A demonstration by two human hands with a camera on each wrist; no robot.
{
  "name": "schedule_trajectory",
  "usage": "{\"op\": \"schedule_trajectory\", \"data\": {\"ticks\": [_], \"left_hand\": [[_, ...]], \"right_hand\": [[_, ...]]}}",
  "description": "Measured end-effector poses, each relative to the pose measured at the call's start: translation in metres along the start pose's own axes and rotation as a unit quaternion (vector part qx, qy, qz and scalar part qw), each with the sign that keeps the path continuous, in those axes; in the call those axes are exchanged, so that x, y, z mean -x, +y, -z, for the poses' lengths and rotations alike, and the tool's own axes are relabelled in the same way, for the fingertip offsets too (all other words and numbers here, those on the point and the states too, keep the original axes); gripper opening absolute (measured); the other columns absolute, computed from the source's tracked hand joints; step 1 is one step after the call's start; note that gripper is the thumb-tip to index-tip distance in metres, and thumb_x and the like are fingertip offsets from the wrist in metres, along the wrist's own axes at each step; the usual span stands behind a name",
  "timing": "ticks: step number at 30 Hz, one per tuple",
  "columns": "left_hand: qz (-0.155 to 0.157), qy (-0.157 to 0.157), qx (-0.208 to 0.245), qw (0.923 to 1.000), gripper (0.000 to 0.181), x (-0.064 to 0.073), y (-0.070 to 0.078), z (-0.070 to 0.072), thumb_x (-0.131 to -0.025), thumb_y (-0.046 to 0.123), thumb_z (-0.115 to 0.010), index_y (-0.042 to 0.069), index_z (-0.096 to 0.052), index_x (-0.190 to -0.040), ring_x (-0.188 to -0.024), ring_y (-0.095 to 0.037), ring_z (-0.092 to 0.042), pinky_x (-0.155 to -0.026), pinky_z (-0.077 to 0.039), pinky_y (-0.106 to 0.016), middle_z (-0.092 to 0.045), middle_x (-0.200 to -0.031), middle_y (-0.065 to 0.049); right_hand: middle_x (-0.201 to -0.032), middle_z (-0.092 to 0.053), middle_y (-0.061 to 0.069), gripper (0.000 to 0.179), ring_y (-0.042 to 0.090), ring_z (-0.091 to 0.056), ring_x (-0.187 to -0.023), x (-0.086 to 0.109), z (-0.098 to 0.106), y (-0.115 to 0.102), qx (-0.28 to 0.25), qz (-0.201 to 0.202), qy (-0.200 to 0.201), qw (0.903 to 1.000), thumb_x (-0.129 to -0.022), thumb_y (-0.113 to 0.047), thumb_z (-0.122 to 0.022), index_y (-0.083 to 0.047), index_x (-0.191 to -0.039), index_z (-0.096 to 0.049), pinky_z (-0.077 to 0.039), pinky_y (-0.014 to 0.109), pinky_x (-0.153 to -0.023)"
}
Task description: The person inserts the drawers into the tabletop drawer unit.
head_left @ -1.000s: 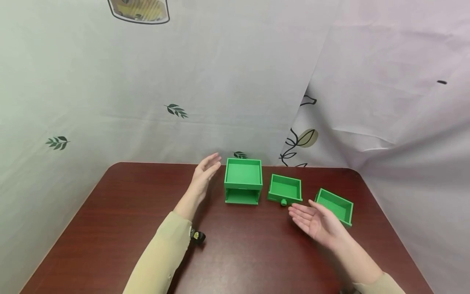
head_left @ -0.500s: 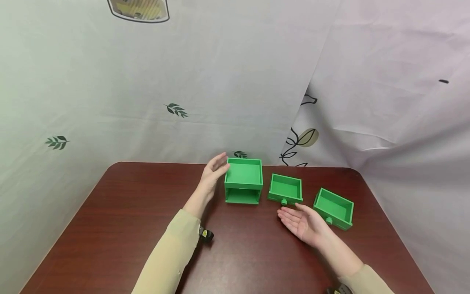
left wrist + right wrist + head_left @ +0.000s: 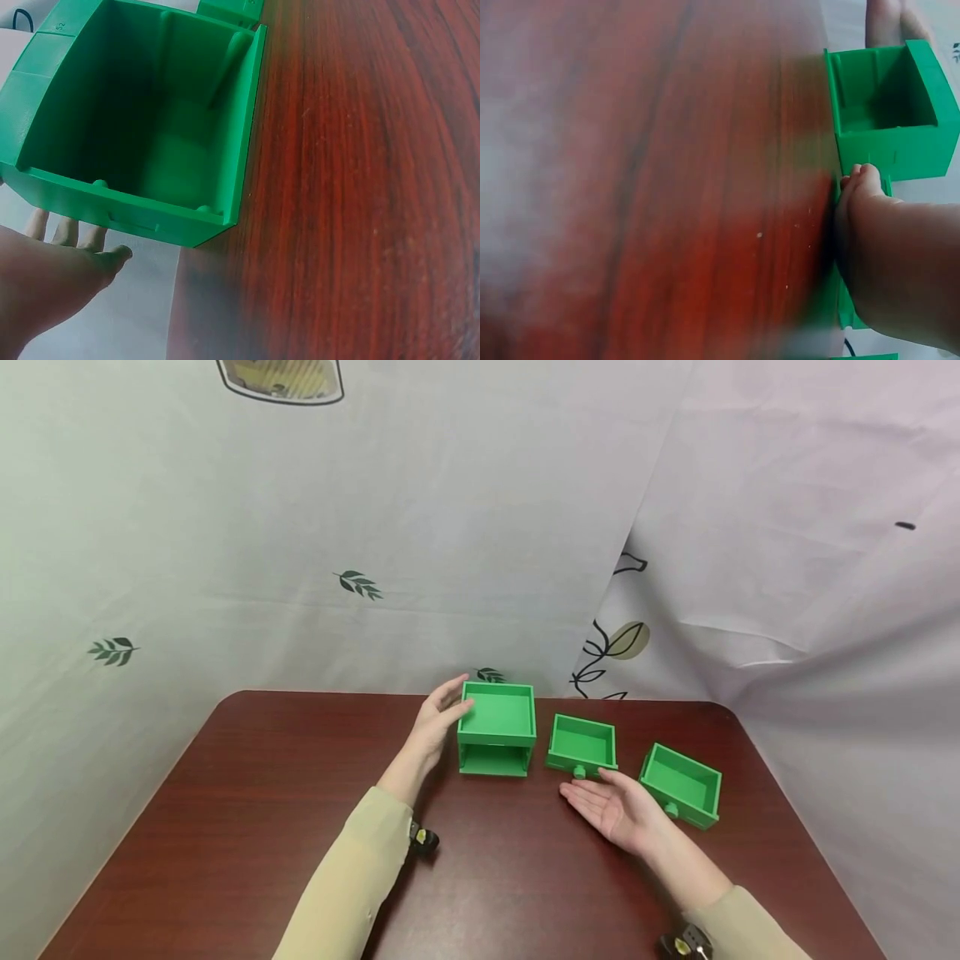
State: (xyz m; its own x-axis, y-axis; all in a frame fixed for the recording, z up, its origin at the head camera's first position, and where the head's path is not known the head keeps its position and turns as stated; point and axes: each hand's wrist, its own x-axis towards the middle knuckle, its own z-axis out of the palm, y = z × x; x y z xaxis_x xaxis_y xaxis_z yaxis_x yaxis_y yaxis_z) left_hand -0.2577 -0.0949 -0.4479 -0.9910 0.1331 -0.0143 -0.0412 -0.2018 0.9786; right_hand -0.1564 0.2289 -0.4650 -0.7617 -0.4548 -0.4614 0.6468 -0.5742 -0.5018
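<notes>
Head view: the left hand (image 3: 430, 724), grip apart, seems to be steadying the green cabinet (image 3: 497, 712), while the right hand (image 3: 617, 812), also unclamped, would need curling to take the drawer (image 3: 582, 742).

Indoors, kind of room unclear: reddish wood-grain bench (image 3: 217, 810) set against pale, creased hanging fabric (image 3: 465, 510), leaf sprigs (image 3: 360, 583) printed on it.

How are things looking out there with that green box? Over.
Left fingers beside the box, contact unclear. Right fingers straight, holding nothing. Both drawers out of the box. Nothing seen blocking its open front.
</notes>
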Motion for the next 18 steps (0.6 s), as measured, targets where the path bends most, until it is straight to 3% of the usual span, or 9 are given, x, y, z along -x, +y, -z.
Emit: {"op": "schedule_trajectory", "data": {"ticks": [3,5,8,10,12,15,18], "left_hand": [[0.006,-0.004,0.001,1.0,0.058,-0.0002,0.0003,-0.0006,-0.104,0.004,-0.063,0.005,-0.047,-0.159,-0.152,-0.032,-0.042,-0.129,-0.031,-0.044,-0.045,-0.164,-0.019],[0.008,-0.006,-0.001,1.0,0.057,-0.0005,0.0006,-0.0008,-0.104,0.004,-0.062,0.005,-0.047,-0.159,-0.151,-0.031,-0.043,-0.126,-0.033,-0.042,-0.046,-0.164,-0.019],[0.011,-0.009,-0.005,0.9999,0.057,-0.0002,0.0007,-0.001,-0.105,0.005,-0.061,0.005,-0.046,-0.16,-0.151,-0.029,-0.042,-0.124,-0.035,-0.04,-0.046,-0.164,-0.018],[0.012,-0.011,-0.004,0.9999,0.057,0.0001,0.0005,-0.0011,-0.105,0.006,-0.061,0.005,-0.046,-0.16,-0.152,-0.029,-0.041,-0.123,-0.035,-0.04,-0.045,-0.165,-0.018],[0.013,-0.012,-0.004,0.9998,0.057,0.0007,0.0006,-0.0012,-0.106,0.006,-0.06,0.005,-0.045,-0.16,-0.153,-0.029,-0.04,-0.124,-0.034,-0.041,-0.044,-0.166,-0.017],[0.011,-0.011,-0.001,0.9999,0.056,0.0008,0.0004,-0.0015,-0.106,0.006,-0.06,0.005,-0.045,-0.16,-0.154,-0.029,-0.04,-0.125,-0.034,-0.043,-0.044,-0.166,-0.017],[0.011,-0.011,-0.003,0.9999,0.055,0.0001,-0.0001,-0.0028,-0.107,0.006,-0.059,0.005,-0.045,-0.16,-0.154,-0.029,-0.039,-0.125,-0.034,-0.043,-0.044,-0.166,-0.016]], "right_hand": [[-0.177,-0.004,0.022,0.071,0.025,-0.073,-0.116,-0.0019,-0.0023,-0.0008,-0.002,0.003,0.008,1.0,-0.117,-0.03,-0.028,0.004,-0.166,0.01,-0.026,0.033,-0.13],[-0.177,0.001,0.02,0.071,0.025,-0.073,-0.115,-0.0027,-0.0035,-0.0011,-0.007,0.005,0.014,0.9999,-0.117,-0.029,-0.029,0.004,-0.167,0.009,-0.024,0.033,-0.131],[-0.172,-0.024,0.029,0.071,0.027,-0.073,-0.114,-0.0026,-0.0041,-0.0011,-0.019,0.006,0.023,0.9995,-0.117,-0.026,-0.032,0.003,-0.167,0.009,-0.025,0.033,-0.131],[-0.155,-0.051,0.032,0.071,0.027,-0.074,-0.112,-0.0029,-0.0046,-0.0006,-0.023,0.009,0.03,0.9992,-0.117,-0.023,-0.033,0.003,-0.167,0.008,-0.028,0.033,-0.13],[-0.132,-0.068,0.026,0.07,0.027,-0.075,-0.109,-0.004,-0.0052,0.0001,-0.03,0.014,0.037,0.9988,-0.116,-0.019,-0.035,0.004,-0.168,0.006,-0.032,0.033,-0.128],[-0.111,-0.075,0.019,0.061,0.026,-0.077,-0.104,-0.0069,-0.0073,0.0012,-0.033,0.027,0.059,0.9973,-0.114,-0.014,-0.04,0.004,-0.164,-0.009,-0.042,0.031,-0.123],[-0.106,-0.074,0.017,0.051,0.025,-0.077,-0.101,-0.0089,-0.0098,0.0022,-0.035,0.041,0.082,0.9952,-0.113,-0.011,-0.044,-0.001,-0.158,-0.022,-0.048,0.029,-0.118]]}}
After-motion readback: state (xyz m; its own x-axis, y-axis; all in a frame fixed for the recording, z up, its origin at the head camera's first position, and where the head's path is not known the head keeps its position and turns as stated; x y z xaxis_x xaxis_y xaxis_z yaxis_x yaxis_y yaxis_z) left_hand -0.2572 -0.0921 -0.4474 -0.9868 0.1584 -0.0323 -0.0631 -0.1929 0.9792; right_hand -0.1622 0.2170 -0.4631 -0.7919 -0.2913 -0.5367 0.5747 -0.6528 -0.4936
